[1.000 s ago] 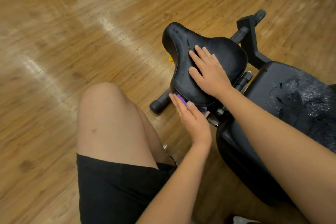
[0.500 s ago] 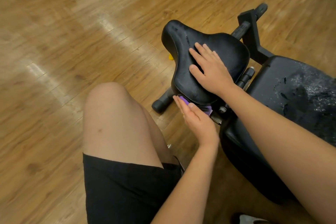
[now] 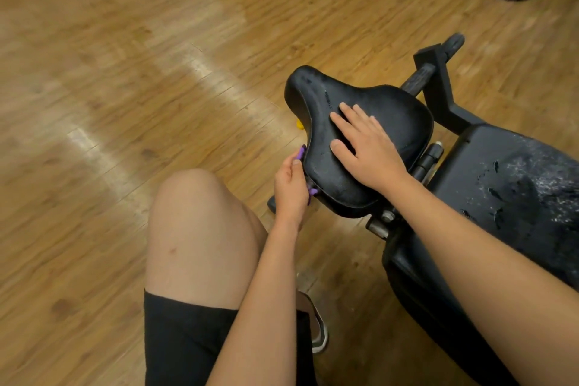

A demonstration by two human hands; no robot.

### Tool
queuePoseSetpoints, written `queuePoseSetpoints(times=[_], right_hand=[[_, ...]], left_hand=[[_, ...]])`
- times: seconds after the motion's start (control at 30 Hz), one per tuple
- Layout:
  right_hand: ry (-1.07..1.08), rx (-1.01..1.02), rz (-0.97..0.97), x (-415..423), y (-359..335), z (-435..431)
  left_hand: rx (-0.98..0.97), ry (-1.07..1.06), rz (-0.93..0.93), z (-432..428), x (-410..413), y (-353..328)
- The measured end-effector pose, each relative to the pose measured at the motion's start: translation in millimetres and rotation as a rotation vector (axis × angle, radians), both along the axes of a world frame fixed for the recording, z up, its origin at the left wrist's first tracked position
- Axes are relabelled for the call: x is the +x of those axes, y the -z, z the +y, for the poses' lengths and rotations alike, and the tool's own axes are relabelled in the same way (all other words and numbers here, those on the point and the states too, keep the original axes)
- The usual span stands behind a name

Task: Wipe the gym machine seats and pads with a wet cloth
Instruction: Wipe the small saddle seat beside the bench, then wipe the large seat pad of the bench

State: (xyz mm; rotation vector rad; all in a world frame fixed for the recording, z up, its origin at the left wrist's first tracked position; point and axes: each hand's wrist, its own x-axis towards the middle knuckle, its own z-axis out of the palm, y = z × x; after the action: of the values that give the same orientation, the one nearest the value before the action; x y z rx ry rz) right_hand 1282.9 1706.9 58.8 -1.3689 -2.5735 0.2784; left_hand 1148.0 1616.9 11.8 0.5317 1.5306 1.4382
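The right hand lies flat on top of the black seat. Its fingers are straight and hold nothing, they just press down. The left hand is at the seat's left edge, with thumb and fingers curled round a purple cloth (only two little bits of it peek out). The cloth touches the side of the seat, so I think the side is being wiped. The cloth could slip out and drop on the wood floor if the hand rubs hard with such a small hold. The seat could wobble if the flat hand lifts off. The big pad beside it has white specks, so it looks not wiped yet
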Motion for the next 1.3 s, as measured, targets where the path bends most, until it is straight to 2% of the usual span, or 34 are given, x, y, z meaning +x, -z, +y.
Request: queuePoseSetpoints(times=[0.17, 0.33, 0.6, 0.97, 1.07, 1.17, 1.3], right_hand=[[-0.013, -0.037, -0.009, -4.6, 2.1, -6.4], [0.002, -0.153, 0.058, 3.9, -10.5, -13.8], [0.248, -0.114, 0.181, 86.2, -28.5, -56.4], [0.602, 0.032, 0.119, 234.4, -52.5, -110.7], [0.696, -0.037, 0.078, 270.3, -40.9, -124.0], [0.714, -0.149, 0.012, 287.6, -18.7, -133.5], [0.726, -0.122, -0.026, 289.3, -7.7, -132.9]], left_hand=[[-0.032, 0.116, 0.178, -23.4, -5.6, -13.9], [0.029, 0.225, 0.377, -29.6, -8.1, -46.7], [0.14, 0.281, 0.568, -37.7, 6.3, -84.9], [0.309, 0.58, 0.767, 17.0, 124.4, -105.1], [0.302, 0.688, 0.791, 33.5, 158.6, -113.4], [0.373, 0.748, 0.867, 51.5, 190.9, -120.6], [0.442, 0.807, 1.056, 91.6, 223.4, -109.2]])
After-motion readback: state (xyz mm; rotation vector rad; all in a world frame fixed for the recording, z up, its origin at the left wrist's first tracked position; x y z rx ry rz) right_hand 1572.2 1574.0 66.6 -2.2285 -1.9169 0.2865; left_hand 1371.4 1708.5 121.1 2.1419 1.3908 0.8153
